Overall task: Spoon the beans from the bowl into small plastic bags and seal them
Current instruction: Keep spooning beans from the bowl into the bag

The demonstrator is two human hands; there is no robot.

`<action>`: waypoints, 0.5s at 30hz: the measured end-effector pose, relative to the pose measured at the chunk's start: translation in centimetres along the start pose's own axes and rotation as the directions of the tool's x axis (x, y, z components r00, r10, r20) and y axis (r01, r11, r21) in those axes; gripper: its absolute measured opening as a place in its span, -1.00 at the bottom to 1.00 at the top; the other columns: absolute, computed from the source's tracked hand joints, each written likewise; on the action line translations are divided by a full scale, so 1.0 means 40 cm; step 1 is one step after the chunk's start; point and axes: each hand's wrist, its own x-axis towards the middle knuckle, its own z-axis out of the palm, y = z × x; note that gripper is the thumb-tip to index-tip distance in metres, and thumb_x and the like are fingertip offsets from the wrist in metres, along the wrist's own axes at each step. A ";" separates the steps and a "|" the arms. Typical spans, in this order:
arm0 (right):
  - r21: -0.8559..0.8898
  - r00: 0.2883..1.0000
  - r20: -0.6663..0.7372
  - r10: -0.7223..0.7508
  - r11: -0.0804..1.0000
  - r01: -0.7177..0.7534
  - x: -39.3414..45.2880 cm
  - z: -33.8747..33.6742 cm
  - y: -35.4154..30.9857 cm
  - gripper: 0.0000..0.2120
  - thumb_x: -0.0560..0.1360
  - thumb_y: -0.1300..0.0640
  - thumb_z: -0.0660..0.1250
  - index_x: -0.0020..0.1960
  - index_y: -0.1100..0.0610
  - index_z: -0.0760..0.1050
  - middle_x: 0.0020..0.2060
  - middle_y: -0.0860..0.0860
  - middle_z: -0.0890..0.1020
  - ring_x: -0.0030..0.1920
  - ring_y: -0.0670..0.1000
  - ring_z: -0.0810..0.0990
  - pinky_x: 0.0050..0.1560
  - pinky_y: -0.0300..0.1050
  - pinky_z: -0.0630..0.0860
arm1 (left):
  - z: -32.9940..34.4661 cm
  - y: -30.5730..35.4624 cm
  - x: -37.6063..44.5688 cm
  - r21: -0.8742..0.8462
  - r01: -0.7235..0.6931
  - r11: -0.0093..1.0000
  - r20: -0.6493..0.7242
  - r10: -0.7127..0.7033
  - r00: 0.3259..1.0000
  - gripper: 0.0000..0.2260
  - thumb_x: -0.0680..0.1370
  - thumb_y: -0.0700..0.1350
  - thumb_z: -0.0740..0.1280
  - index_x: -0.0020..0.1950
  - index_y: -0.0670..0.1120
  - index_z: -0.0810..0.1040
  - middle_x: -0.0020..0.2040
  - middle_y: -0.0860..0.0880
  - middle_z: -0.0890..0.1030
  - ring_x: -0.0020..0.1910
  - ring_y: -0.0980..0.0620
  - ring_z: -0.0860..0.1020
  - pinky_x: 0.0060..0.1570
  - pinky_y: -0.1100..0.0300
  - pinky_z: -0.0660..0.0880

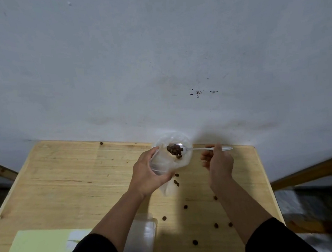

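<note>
While the left hand curls its fingers and thumb around a small clear plastic bag, holding it up with its mouth open toward the far edge of the tabletop, the right hand pinches the handle of a clear plastic spoon and reaches its bowl into that mouth from the right. A cluster of dark brown beans sits at the spoon's bowl inside the bag opening; whether they lie on the spoon or already in the bag cannot be told. The bag's lower end hangs down below the left hand, and a few beans show through it or just beside it. Both hands are near the far edge, right of the middle. Loose beans lie scattered over the right half of the wooden tabletop, between the hands and the near edge, and a single one lies at the far edge, left of the bag. Near the near edge, between the forearms, lies more clear plastic, partly hidden by the left arm. A pale yellow-green sheet covers the near left corner. Both arms wear black sleeves pushed up. The bowl is not in sight.
</note>
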 end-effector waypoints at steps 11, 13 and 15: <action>-0.270 0.935 0.081 -0.345 0.896 0.353 -0.064 0.016 -0.028 -0.70 0.60 0.12 0.09 -0.14 0.19 0.54 -0.44 0.04 0.57 -0.56 -0.08 0.45 -0.52 -0.22 0.42 | -0.007 0.004 -0.003 -0.045 0.007 0.999 0.024 -0.006 1.000 -0.19 0.24 0.08 0.58 0.41 0.03 0.32 0.24 0.20 0.35 0.22 0.22 0.36 0.12 0.42 0.31; -0.331 0.946 0.034 -0.322 0.889 0.315 -0.052 0.007 -0.021 -0.74 0.57 0.16 0.09 -0.11 0.23 0.52 -0.44 0.02 0.58 -0.56 -0.04 0.46 -0.44 -0.14 0.47 | -0.008 0.004 -0.007 -0.034 0.007 0.999 0.029 -0.006 1.000 -0.19 0.24 0.09 0.58 0.41 0.03 0.32 0.23 0.21 0.34 0.22 0.22 0.34 0.14 0.35 0.30; -0.407 0.960 0.041 -0.277 0.873 0.269 -0.043 0.004 -0.006 -0.73 0.55 0.17 0.10 -0.11 0.27 0.53 -0.42 0.03 0.60 -0.55 -0.04 0.47 -0.44 -0.19 0.47 | -0.007 0.000 -0.010 -0.037 0.010 0.999 0.035 -0.009 0.999 -0.19 0.24 0.10 0.58 0.41 0.05 0.32 0.24 0.22 0.34 0.25 0.21 0.34 0.16 0.34 0.30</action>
